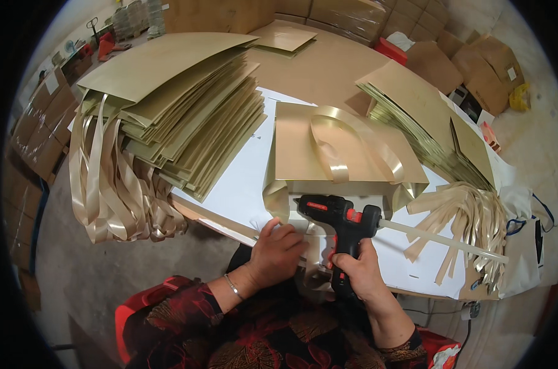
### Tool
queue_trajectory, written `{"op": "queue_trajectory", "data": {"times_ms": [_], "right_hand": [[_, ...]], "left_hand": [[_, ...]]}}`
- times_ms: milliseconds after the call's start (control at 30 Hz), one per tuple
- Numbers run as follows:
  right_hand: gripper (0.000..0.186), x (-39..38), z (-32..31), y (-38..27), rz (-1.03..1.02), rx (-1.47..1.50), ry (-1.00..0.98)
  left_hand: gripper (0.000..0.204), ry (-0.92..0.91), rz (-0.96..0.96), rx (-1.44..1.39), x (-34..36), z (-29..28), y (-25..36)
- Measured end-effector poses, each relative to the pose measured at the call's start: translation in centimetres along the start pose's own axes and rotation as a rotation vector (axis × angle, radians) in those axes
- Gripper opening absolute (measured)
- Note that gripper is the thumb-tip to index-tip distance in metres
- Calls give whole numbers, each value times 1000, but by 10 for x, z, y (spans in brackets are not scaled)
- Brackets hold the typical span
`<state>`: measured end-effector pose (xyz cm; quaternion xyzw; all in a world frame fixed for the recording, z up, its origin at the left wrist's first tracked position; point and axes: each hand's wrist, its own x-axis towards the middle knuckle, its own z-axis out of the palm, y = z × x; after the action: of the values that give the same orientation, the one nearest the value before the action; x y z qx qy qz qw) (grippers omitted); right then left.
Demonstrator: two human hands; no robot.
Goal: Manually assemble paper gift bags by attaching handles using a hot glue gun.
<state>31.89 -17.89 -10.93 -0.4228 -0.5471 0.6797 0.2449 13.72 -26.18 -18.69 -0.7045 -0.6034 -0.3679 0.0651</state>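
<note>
My right hand (365,270) is wrapped round the grip of a black glue gun (325,209) with red parts. Its nozzle points left, and a long translucent glue stick (439,238) sticks out of its back. Under the nozzle lies a gold paper bag (294,141), its opening toward me and a satin ribbon handle (328,154) looped over its top face. At the bag's near left corner, my left hand (279,252) has its fingers curled together. Whatever they pinch is hidden. A shiny ribbon strip (313,249) hangs between my hands at the table edge.
To the left, a tall stack of gold bags (168,117) has ribbon handles (103,178) hanging off the table. Another bag stack (420,111) leans at the right, near a bundle of cut ribbons (463,221). White sheets (230,178) cover part of the table. Cardboard boxes (488,64) stand behind.
</note>
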Motion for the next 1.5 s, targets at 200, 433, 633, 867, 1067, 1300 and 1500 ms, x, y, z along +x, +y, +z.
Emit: {"op": "queue_trajectory", "data": {"times_ms": [200, 433, 633, 867, 1067, 1300, 1500], "right_hand": [[36, 4, 6, -21, 49, -214, 0], [36, 0, -4, -3, -299, -242, -114], [36, -1, 2, -1, -212, -267, -122], [36, -5, 3, -5, -106, -287, -87], [40, -4, 1, -14, -153, -390, -51], [47, -8, 6, -26, 100, -161, -15], [53, -6, 6, -16, 99, 149, -22]], "left_hand": [[27, 180, 40, -131, 11, -15, 12], [44, 380, 193, -255, 133, -40, 97], [15, -54, 100, -121, 152, -16, 99], [10, 134, 145, -154, 143, -9, 84], [29, 338, 86, -366, 117, -36, 58], [30, 45, 51, -18, 18, -27, -37], [15, -39, 40, -48, 15, -27, -38]]}}
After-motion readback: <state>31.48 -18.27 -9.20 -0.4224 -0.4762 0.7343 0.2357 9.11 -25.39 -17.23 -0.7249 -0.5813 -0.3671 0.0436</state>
